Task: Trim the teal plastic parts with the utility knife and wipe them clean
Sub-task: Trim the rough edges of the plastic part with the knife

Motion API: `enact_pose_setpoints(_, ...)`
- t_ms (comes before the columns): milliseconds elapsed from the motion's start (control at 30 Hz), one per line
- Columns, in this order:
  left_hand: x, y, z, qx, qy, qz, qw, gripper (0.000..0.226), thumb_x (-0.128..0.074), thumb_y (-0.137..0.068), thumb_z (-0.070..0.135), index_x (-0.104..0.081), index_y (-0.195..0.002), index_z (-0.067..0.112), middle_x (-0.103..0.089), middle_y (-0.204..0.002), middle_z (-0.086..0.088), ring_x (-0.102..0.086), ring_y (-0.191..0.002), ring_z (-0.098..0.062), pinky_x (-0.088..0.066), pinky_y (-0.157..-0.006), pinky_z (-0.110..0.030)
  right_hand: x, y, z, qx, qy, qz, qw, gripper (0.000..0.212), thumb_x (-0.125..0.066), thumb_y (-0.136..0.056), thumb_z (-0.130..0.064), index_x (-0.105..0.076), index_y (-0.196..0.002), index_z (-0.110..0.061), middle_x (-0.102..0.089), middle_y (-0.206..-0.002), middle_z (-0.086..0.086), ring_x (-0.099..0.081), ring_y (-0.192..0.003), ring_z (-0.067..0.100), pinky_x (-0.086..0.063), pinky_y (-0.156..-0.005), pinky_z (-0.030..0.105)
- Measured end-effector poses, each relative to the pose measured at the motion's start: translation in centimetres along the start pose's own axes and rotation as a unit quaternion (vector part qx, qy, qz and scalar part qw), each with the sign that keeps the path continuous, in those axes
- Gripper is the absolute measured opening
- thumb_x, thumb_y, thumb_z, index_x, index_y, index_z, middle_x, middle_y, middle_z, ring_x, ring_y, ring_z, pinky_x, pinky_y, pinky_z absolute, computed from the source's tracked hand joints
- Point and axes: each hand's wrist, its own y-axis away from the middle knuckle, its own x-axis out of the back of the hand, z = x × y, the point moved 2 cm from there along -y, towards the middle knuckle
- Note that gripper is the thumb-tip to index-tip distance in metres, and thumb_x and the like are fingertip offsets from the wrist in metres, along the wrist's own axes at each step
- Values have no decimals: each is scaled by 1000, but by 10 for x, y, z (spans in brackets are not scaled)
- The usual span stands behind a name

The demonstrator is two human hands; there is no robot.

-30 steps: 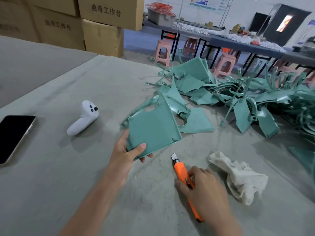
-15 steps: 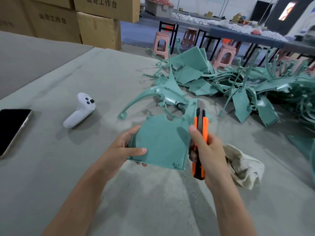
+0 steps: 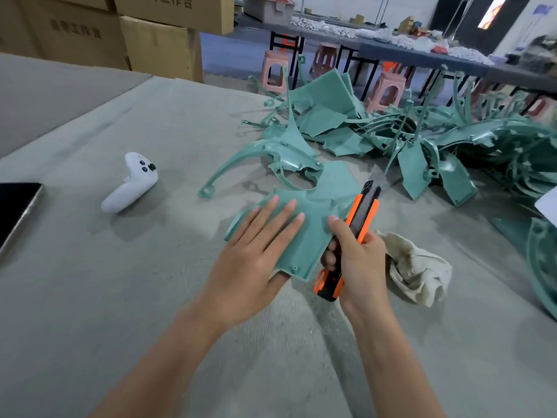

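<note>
A flat teal plastic panel [image 3: 313, 233] lies on the grey felt table in front of me. My left hand [image 3: 256, 254] rests on top of it with fingers straight, and the thumb seems tucked under its near edge. My right hand [image 3: 355, 260] grips an orange and black utility knife [image 3: 358, 218] at the panel's right edge, blade extended and pointing away from me. A crumpled off-white rag [image 3: 416, 267] lies just right of my right hand. A heap of teal parts [image 3: 407, 134] covers the table beyond.
A white game controller [image 3: 132, 182] lies left of the panel, and a dark phone [image 3: 15, 212] sits at the table's left edge. Cardboard boxes [image 3: 156, 46] stack at the back left. Pink stools [image 3: 277, 70] and a long cluttered table stand behind.
My right hand picked the knife up off the table and brought it to the panel's right edge. My left hand laid the panel down and flattened on top of it.
</note>
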Motion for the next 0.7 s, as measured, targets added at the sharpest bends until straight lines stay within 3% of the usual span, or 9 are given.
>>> enact_pose_setpoints(133, 10, 2, -1, 39, 6, 55, 998, 54, -39, -84, 10, -54, -136, 9, -54, -140, -6, -52, -129, -23, -49, -100, -40, -5, 7, 0, 23, 0, -72, 997, 33, -67, -89, -45, -66, -62, -26, -54, -56, -1, -44, -44, 11, -37, -42, 20)
enact_pose_setpoints(200, 15, 3, 0, 90, 17, 93, 991, 43, -45, -88, 18, -64, -126, 14, -68, -121, -2, -63, -110, -11, -51, -86, -19, -5, 10, 2, 65, 55, -87, 993, 41, -52, -87, -63, -72, -89, -28, -57, -65, -1, -46, -52, 11, -39, -47, 20)
enact_pose_setpoints(233, 18, 3, 0, 130, 38, 120, 983, 32, -49, -90, 23, -72, -112, 23, -75, -99, 4, -65, -92, -5, -44, -74, -5, -5, 10, 4, 99, 105, -91, 985, 47, -44, -89, -66, -71, -99, -29, -58, -69, -2, -46, -55, 11, -39, -50, 22)
enact_pose_setpoints(267, 21, 2, -2, 176, 61, 146, 972, 22, -51, -90, 28, -70, -86, 39, -69, -69, 15, -60, -75, -5, -37, -64, -1, -4, 12, 4, 139, 157, -95, 973, 49, -38, -91, -65, -68, -104, -29, -58, -72, -2, -46, -57, 10, -38, -52, 25)
enact_pose_setpoints(333, 22, -2, -7, 250, 92, 180, 947, 42, -52, -90, 34, -34, -53, 43, -41, -43, 15, -47, -51, -2, -30, -49, -6, -6, 16, 5, 208, 246, -109, 940, 41, -35, -97, -56, -63, -103, -27, -58, -74, -1, -46, -58, 6, -36, -55, 25)
enact_pose_setpoints(400, 21, 0, -10, 267, 89, 191, 940, 48, -54, -89, 32, -24, -53, 37, -34, -41, 12, -44, -47, -1, -29, -47, -14, -10, 21, 5, 246, 301, -127, 913, 32, -36, -100, -50, -60, -106, -29, -57, -74, -8, -53, -63, 8, -37, -59, 17)
enact_pose_setpoints(500, 18, 2, -16, 291, 106, 178, 934, 39, -55, -88, 30, -37, -54, 34, -48, -50, 13, -50, -55, -2, -33, -51, -12, -16, 28, 5, 273, 372, -141, 876, 37, -36, -99, -53, -59, -115, -28, -52, -71, -18, -53, -67, 8, -34, -61, 17)
enact_pose_setpoints(600, 19, 2, -22, 287, 114, 194, 931, 11, -58, -84, 20, -62, -76, 26, -64, -66, 11, -55, -71, -7, -32, -61, 1, -18, 33, 3, 288, 413, -150, 851, 40, -36, -99, -52, -59, -119, -25, -47, -76, -24, -48, -70, 3, -33, -62, 17)
enact_pose_setpoints(700, 22, 2, -26, 269, 132, 192, 935, 36, -53, -82, 8, -73, -108, 22, -72, -106, 12, -63, -93, 0, -44, -79, -9, -18, 36, -1, 305, 429, -153, 837, 40, -39, -100, -49, -61, -120, -22, -50, -81, -21, -49, -71, 4, -37, -62, 21)
